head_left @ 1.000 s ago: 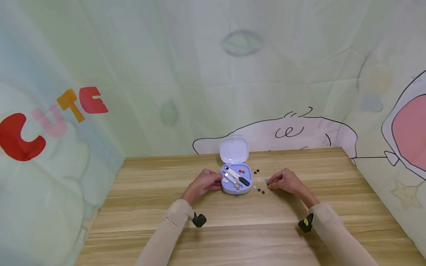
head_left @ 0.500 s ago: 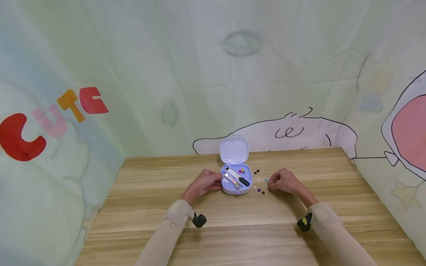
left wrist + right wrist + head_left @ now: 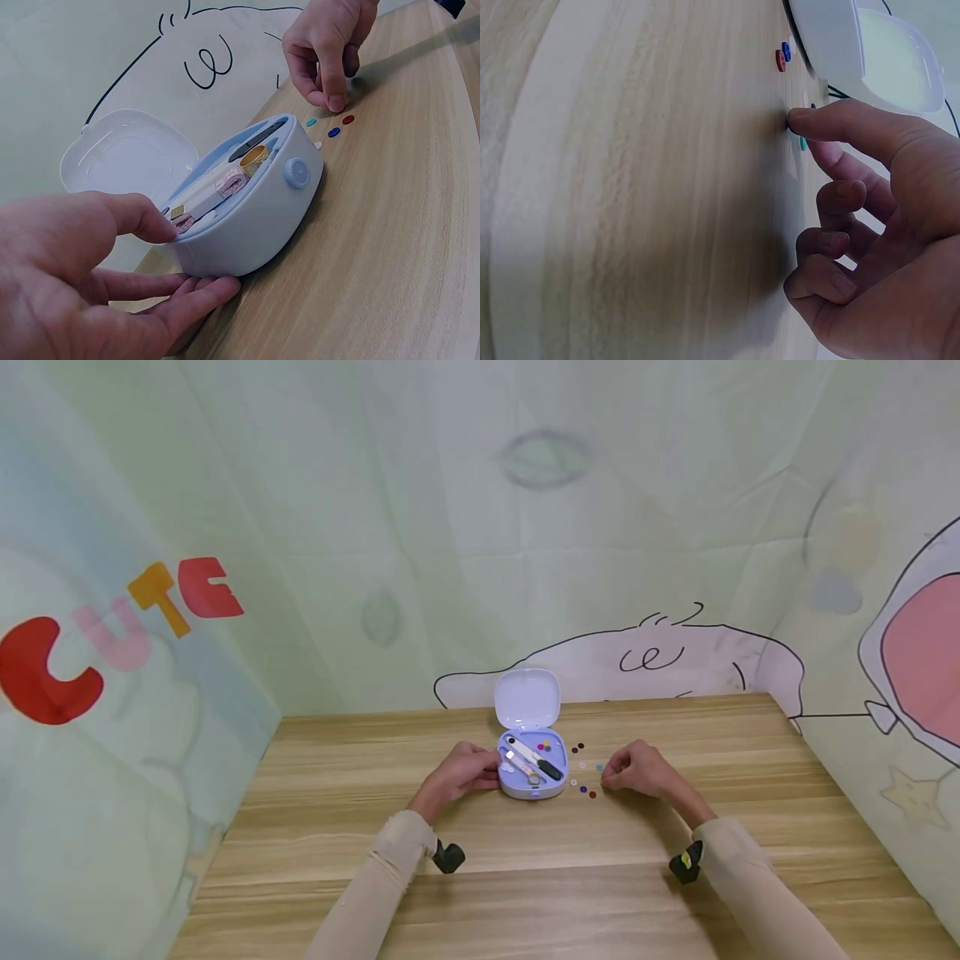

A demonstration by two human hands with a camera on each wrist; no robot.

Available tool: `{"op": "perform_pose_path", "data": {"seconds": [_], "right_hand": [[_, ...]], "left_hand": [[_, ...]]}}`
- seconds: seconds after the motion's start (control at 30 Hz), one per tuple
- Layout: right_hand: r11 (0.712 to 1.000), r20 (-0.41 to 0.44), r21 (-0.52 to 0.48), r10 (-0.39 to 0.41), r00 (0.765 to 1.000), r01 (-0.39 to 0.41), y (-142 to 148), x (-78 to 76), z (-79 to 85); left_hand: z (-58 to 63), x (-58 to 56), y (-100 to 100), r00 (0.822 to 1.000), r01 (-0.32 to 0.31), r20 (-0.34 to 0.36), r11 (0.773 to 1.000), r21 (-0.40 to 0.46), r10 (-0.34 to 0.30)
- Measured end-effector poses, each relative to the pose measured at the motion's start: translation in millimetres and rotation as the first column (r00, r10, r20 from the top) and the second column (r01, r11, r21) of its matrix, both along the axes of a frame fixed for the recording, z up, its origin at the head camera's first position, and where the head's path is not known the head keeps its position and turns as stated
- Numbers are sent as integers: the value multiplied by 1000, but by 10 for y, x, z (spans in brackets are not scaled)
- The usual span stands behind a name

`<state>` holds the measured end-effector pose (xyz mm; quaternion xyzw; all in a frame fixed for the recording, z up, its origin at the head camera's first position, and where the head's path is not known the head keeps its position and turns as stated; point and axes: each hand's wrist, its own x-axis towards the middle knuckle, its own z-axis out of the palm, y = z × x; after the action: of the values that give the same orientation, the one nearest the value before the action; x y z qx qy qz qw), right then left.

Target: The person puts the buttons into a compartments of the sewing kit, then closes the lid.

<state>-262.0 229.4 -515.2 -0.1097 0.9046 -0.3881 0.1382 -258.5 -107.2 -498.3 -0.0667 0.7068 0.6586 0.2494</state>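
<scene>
A pale lilac sewing box [image 3: 517,792] stands on the table with its lid raised. My left hand [image 3: 459,770] holds its left side; in the left wrist view the thumb [image 3: 142,214] lies on the rim and the other fingers sit low against the wall. Inside are a dark-handled tool [image 3: 550,769], a folded pink-and-white tape [image 3: 231,181], a gold ring-like piece [image 3: 255,159] and bright buttons [image 3: 543,746]. Right of the box, my right hand [image 3: 643,768] pinches a small dark button [image 3: 790,124] at the tabletop, mostly hidden by thumb and forefinger.
Several loose buttons lie between box and right hand: a red button [image 3: 348,119], a blue button [image 3: 334,132], a teal button [image 3: 600,767], pale ones and two dark buttons [image 3: 577,747] further back. A printed cloth [image 3: 450,568] hangs behind the wooden table [image 3: 375,860].
My right wrist has shifted slightly, while its fingertips stay at almost the same spot on the table. The left hand and the box have not moved.
</scene>
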Motion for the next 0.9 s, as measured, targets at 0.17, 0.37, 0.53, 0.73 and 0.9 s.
{"op": "perform_pose_path", "data": {"seconds": [0.17, 0.37, 0.53, 0.73, 0.9], "right_hand": [[1000, 8, 4, -3, 1000, 3, 5, 6, 4], [1000, 22, -10, 0, 1000, 0, 16, -6, 20], [999, 4, -42, 15, 1000, -15, 0, -32, 63], [998, 28, -64, 2, 1000, -1, -47, -72, 157], [997, 33, -79, -11, 999, 13, -102, -116, 212]], "left_hand": [[0, 7, 0, 1000, 4, -9, 1000, -2, -4], [-4, 0, 7, 1000, -2, -5, 1000, 1, 2], [2, 2, 12, 1000, -8, -2, 1000, 5, 8], [-3, -1, 10, 1000, -9, -3, 1000, 4, 9], [-15, -5, 0, 1000, -5, -2, 1000, -3, 5]]}}
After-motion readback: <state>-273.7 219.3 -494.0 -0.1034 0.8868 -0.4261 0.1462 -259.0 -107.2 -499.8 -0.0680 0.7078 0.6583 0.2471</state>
